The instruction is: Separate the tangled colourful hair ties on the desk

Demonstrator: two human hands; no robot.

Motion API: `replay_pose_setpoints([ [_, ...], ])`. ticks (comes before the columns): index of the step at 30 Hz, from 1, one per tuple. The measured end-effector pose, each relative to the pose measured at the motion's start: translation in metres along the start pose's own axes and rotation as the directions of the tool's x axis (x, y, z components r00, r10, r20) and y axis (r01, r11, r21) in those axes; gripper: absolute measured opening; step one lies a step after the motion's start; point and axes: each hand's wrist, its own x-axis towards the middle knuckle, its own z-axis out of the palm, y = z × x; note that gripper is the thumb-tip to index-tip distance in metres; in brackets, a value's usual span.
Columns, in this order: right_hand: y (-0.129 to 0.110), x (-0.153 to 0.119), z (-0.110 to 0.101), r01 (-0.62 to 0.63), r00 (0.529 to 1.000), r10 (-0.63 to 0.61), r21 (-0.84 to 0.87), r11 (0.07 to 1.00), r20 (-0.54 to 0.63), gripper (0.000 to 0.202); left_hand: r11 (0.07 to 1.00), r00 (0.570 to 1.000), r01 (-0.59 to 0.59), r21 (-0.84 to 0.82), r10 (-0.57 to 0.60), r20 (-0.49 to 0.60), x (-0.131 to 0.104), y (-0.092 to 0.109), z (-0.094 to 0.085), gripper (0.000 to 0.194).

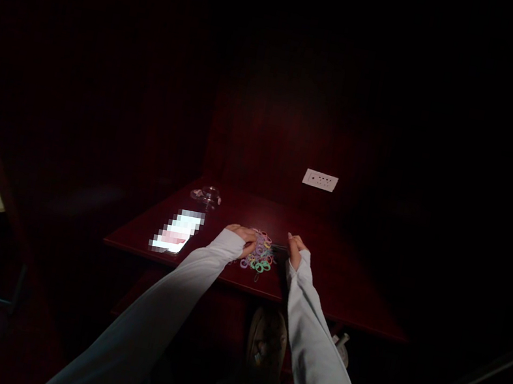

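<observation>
A loose heap of small coloured rings (263, 266), which look like hair ties in green, purple, pink and yellow, lies near the front of the dark red table. My left hand (245, 238) rests at the heap's left side, its fingers curled down against the rings; what its fingertips hold is hidden. Just right of the heap, my right hand (295, 248) is closed, with the thumb side up. A thin dark line (279, 246) runs from its fingers toward the rings; I cannot make out what it is.
A phone (179, 231) with a lit, blurred screen lies left on the table (339, 286). Behind it stands a small clear container (210, 194). A white socket panel (320, 180) is on the back wall. Below the table edge a shoe (267, 339) shows.
</observation>
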Motion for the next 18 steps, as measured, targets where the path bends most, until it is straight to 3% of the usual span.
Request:
replay_pose_setpoints([
  [3, -0.002, -0.004, 0.002, 0.068, 0.985, -0.065, -0.017, 0.998, 0.16, 0.055, 1.0, 1.0, -0.017, -0.009, 0.017, 0.004, 0.0, 0.001, -0.001, 0.021],
  [7, -0.002, -0.009, 0.008, 0.099, 0.919, -0.094, 0.007, 0.995, 0.382, 0.043, 0.998, 0.998, -0.067, -0.021, 0.067, -0.018, 0.001, 0.002, -0.001, 0.024],
  [12, 0.003, -0.011, 0.012, -0.038, 0.964, 0.03, 0.024, 0.999, 0.264, 0.043, 1.0, 0.999, -0.022, 0.013, 0.021, 0.024, 0.002, 0.0, 0.0, 0.02],
  [18, 0.006, -0.011, 0.01, -0.058, 0.954, 0.069, -0.044, 0.997, 0.292, 0.047, 1.0, 1.0, 0.001, 0.009, -0.001, 0.005, 0.004, 0.0, 0.004, 0.016],
])
